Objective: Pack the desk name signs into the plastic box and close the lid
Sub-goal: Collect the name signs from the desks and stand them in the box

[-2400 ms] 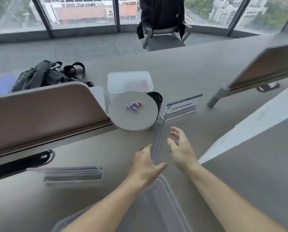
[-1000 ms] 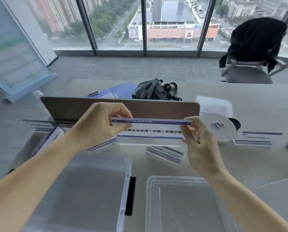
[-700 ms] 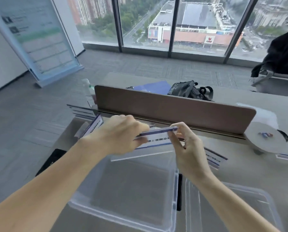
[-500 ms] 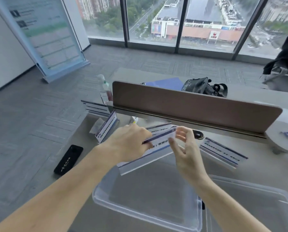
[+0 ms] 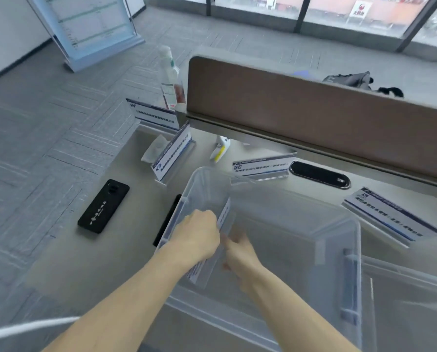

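Observation:
A clear plastic box (image 5: 349,226) stands open on the desk in front of me, with a black latch (image 5: 167,219) on its left side. Both hands are down inside it by the left wall. My left hand (image 5: 198,237) grips a clear acrylic name sign (image 5: 224,214) from above, and my right hand (image 5: 240,252) holds the same sign from the right; the sign stands tilted along the wall. Other name signs are on the desk: one (image 5: 154,114) at the far left edge, one (image 5: 173,153) angled, one (image 5: 262,166) behind the box, one (image 5: 390,217) at the right.
The clear lid (image 5: 415,295) lies to the right of the box. A black phone (image 5: 103,205) lies left of it. A brown divider panel (image 5: 314,118) runs behind, with a bottle (image 5: 170,74) at its left end and a black cable port (image 5: 319,174) below it.
I picked a sign up off the desk with both hands, turned left and carried it over the box. Now both hands have lowered it inside, against the left wall.

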`<move>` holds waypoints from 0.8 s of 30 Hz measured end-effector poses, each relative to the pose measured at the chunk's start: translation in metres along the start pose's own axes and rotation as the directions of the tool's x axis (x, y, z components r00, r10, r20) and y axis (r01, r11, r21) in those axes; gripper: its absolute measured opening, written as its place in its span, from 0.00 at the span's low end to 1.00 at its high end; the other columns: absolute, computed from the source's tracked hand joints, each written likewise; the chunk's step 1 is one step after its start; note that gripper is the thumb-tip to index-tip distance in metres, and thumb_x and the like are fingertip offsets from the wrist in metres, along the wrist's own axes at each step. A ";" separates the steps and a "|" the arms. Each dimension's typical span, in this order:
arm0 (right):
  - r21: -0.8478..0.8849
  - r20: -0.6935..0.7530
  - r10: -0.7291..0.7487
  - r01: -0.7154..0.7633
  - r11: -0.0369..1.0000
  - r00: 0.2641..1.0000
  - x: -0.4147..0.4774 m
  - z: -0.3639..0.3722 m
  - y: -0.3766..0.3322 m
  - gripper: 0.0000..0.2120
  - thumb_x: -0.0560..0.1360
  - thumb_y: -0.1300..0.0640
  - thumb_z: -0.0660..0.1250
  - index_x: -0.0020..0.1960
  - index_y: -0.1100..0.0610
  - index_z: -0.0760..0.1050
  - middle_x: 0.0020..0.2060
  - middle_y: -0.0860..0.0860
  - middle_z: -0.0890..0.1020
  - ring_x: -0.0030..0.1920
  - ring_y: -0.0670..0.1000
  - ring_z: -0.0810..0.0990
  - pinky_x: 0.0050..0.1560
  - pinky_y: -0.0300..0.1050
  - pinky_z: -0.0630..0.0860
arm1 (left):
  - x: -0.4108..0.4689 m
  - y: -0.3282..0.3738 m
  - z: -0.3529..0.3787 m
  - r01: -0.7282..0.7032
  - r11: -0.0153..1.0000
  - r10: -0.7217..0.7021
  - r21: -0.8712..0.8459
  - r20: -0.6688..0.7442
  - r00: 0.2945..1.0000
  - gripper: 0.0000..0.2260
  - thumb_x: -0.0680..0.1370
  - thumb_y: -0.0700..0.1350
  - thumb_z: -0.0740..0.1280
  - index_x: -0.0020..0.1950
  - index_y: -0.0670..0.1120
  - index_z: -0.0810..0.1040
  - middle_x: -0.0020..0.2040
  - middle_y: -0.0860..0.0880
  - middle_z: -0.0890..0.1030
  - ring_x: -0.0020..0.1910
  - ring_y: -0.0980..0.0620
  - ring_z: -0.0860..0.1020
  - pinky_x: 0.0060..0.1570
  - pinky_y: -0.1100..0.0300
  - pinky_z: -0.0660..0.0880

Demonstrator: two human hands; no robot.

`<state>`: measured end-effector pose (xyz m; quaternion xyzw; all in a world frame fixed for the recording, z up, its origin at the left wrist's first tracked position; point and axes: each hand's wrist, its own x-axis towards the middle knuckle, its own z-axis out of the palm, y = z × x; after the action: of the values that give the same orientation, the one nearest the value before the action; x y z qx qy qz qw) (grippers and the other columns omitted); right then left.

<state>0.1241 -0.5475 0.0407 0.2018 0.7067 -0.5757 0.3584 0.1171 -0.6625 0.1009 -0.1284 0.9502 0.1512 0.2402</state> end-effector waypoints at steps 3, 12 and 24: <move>0.047 -0.006 0.094 -0.094 0.994 0.996 0.030 0.022 0.019 0.09 0.78 0.54 0.64 0.57 0.50 0.70 0.51 0.54 0.79 0.50 0.55 0.79 0.47 0.50 0.77 | 0.012 -0.009 0.023 0.041 0.999 -0.042 0.022 0.060 0.997 0.07 0.81 0.40 0.61 0.44 0.43 0.73 0.45 0.42 0.80 0.47 0.39 0.80 0.40 0.52 0.74; 0.142 -0.023 0.113 -0.109 0.984 0.993 0.059 0.057 0.029 0.11 0.69 0.57 0.60 0.46 0.63 0.74 0.39 0.56 0.76 0.40 0.51 0.72 0.39 0.45 0.67 | 0.031 -0.014 0.038 0.108 0.985 -0.118 0.138 0.070 0.991 0.14 0.79 0.33 0.60 0.63 0.40 0.76 0.59 0.41 0.81 0.60 0.39 0.80 0.51 0.51 0.76; 0.125 0.182 0.133 -0.157 0.980 0.974 0.070 0.050 0.034 0.23 0.76 0.56 0.59 0.70 0.57 0.69 0.48 0.62 0.85 0.44 0.56 0.79 0.39 0.46 0.75 | 0.030 -0.016 0.041 0.156 0.986 -0.159 0.055 0.057 0.986 0.22 0.80 0.34 0.60 0.73 0.37 0.59 0.65 0.39 0.77 0.62 0.37 0.79 0.57 0.46 0.76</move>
<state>0.1151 -0.5954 -0.0378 0.2268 0.6147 -0.6108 0.4445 0.1140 -0.6677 0.0479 -0.1922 0.9329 0.1116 0.2834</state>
